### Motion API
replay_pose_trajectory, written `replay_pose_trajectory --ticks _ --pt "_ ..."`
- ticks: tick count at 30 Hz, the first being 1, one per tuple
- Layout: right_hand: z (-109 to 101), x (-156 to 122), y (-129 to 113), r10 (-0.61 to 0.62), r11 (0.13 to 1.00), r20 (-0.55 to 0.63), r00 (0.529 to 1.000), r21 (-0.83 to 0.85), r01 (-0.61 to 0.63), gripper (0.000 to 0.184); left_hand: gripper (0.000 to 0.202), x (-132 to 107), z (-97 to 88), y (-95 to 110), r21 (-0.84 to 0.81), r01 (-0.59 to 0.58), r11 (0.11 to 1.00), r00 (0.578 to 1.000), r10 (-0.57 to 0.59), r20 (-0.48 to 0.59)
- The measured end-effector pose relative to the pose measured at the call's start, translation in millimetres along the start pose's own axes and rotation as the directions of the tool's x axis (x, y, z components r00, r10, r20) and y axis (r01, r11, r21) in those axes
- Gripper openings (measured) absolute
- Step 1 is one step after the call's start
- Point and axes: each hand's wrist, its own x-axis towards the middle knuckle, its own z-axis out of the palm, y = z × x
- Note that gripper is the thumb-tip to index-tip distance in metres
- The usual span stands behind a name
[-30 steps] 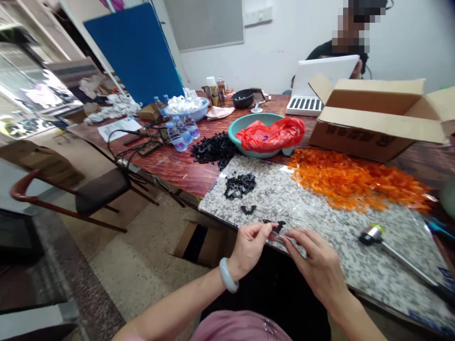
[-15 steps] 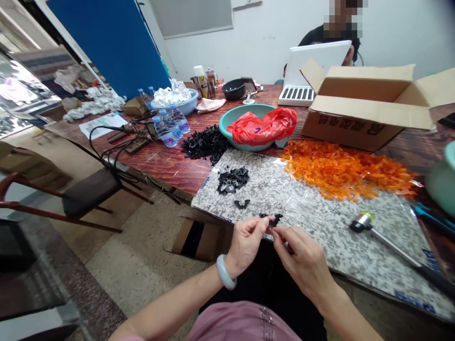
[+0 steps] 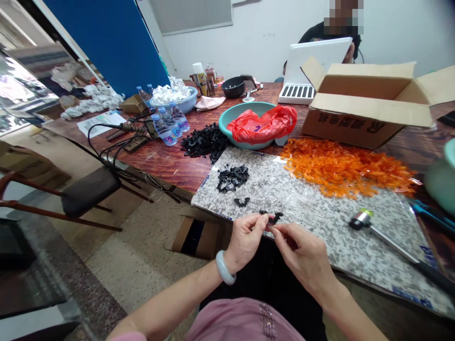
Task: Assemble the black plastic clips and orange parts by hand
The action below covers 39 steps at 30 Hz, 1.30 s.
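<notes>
Between my two hands is a small black bracket-like plastic part (image 3: 276,217), held over the near edge of the speckled stone board (image 3: 305,241). My left hand (image 3: 246,241), with a pale bangle on its wrist, pinches the part between thumb and forefinger. The fingers of my right hand (image 3: 302,251) are closed at the part's near side; whether they also hold a smaller piece is hidden. A similar black part (image 3: 242,202) lies alone just beyond my left hand. Farther off sits a small heap of black parts (image 3: 232,178).
Orange plastic pieces (image 3: 341,168) are heaped on the board's far right. A mallet (image 3: 394,246) lies at right. Behind stand an open cardboard box (image 3: 348,125) and a green basin (image 3: 227,128) with a red bag (image 3: 263,124). Water bottles (image 3: 165,130) stand left. A person sits opposite.
My right hand has shifted slightly at the black part, its fingertips a little higher. My left hand keeps its pinch, and the view has tilted very slightly.
</notes>
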Motion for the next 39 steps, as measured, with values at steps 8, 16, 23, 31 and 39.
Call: replay_pose_trajectory --ticks 8,16,23,31,39 --pt "-13.0 10.0 4.5 0.356 0.928 0.192 0.914 0.037 -0.370 0.031 0.033 1.4 -4.8 1.8 0.208 -0.132 0.969 0.990 0.117 0.083" --pt "-14.8 18.9 14.5 0.375 0.925 0.335 0.864 -0.079 -0.371 0.030 0.031 1.0 -13.0 -0.7 0.381 -0.259 0.887 0.950 0.162 0.268" --pt "-18.5 16.7 21.8 0.185 0.950 0.410 0.893 -0.307 -0.056 0.027 0.035 3.3 -20.5 3.3 0.414 -0.289 0.863 0.896 0.091 0.435" --pt "-18.1 7.7 29.2 0.103 0.959 0.488 0.867 -0.280 0.044 0.025 0.034 12.8 -32.2 -0.5 0.314 -0.176 0.933 0.783 -0.061 0.619" --pt "-18.4 -1.8 37.8 0.145 0.982 0.378 0.914 0.057 -0.179 0.035 0.034 16.2 -33.9 -16.9 0.074 0.222 0.972 0.818 -0.227 0.529"
